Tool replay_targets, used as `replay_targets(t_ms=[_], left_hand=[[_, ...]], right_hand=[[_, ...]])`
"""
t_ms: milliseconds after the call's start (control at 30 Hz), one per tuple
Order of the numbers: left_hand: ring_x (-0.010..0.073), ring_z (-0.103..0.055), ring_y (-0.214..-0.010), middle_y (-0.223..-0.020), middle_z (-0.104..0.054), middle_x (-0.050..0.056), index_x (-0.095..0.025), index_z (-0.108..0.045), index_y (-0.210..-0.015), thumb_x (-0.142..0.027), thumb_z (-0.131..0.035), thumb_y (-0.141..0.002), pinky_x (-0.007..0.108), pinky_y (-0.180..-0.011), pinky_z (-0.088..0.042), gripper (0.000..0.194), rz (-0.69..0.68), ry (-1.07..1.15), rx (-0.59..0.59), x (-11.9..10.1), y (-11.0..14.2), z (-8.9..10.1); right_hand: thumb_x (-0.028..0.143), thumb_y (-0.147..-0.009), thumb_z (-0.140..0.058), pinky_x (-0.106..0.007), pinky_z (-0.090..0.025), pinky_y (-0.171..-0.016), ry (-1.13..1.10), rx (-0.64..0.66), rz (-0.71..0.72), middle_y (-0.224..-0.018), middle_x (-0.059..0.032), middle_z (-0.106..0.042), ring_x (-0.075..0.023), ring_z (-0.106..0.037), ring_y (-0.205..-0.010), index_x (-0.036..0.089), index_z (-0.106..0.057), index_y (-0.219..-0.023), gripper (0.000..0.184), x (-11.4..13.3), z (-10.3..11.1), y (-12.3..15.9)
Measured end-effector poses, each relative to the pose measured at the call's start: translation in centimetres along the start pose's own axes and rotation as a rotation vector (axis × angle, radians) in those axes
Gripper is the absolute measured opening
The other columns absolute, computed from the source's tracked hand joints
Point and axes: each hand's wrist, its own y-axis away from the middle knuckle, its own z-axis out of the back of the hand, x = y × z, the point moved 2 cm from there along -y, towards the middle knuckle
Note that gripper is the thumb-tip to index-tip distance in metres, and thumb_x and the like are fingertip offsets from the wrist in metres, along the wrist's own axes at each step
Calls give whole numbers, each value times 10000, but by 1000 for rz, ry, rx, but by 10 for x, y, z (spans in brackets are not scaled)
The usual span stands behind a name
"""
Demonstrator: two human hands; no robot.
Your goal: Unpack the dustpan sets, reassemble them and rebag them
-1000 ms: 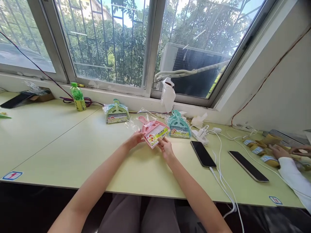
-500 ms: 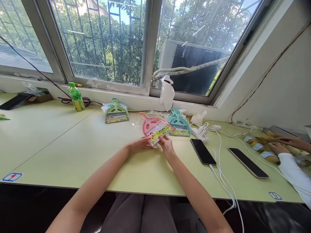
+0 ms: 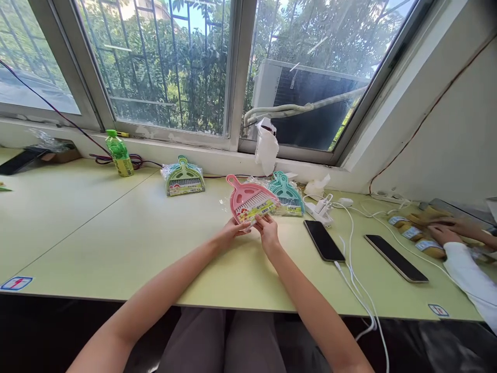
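Note:
Both my hands hold a pink dustpan and brush set [image 3: 248, 196] in clear wrapping, tilted up with its handle pointing to the upper left. My left hand [image 3: 232, 230] grips its lower left edge, and my right hand [image 3: 267, 228] pinches the lower edge by the yellow-green label. Some of my left fingertips are hidden behind the set. Just behind it on the right lies a stack of teal dustpan sets [image 3: 288, 194], partly covered by the pink one. Farther left, a stack of green dustpan sets [image 3: 185, 178] lies near the window wall.
A green bottle [image 3: 119, 154] stands at the back left. To the right are a power strip [image 3: 320, 211], a black phone [image 3: 323, 241], another phone [image 3: 396, 258] and white cables. At far right, a co-worker's hands [image 3: 446, 232] touch yellowish packages [image 3: 430, 248].
The pink set has been tilted more upright, its handle raised and shifted slightly right. My left hand now shows more of its fingers at the lower edge. The view has shifted slightly.

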Motion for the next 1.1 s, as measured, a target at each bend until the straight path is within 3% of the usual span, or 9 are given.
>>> replay_targets(t_ms=[133,467,1100], left_hand=[[237,-640,-1005,-1182,-655,105,-188,-606,-1189,-506,-765,-668,348,-823,-521,631,-15,56,-45,-5,-2,4],[251,-644,-986,-1121,-685,117,-142,-631,-1142,-328,-808,-600,323,-789,-512,600,-80,-103,-41,-9,-3,12],[271,-647,-976,-1101,-687,122,-151,-601,-1169,-366,-774,-635,359,-771,-520,601,-105,-223,-52,-10,-1,10]], right_hand=[[195,-586,-790,-273,-598,-723,-40,-17,-32,-923,-42,-729,-173,-695,-792,166,-665,-847,291,-1,-3,0],[154,-664,-727,-280,-598,-727,-18,-13,-63,-906,-35,-729,-157,-694,-761,157,-676,-858,201,3,-4,3],[174,-729,-679,-237,-588,-642,34,-19,-173,-896,-10,-731,-128,-687,-676,193,-640,-904,180,-2,4,-6]])
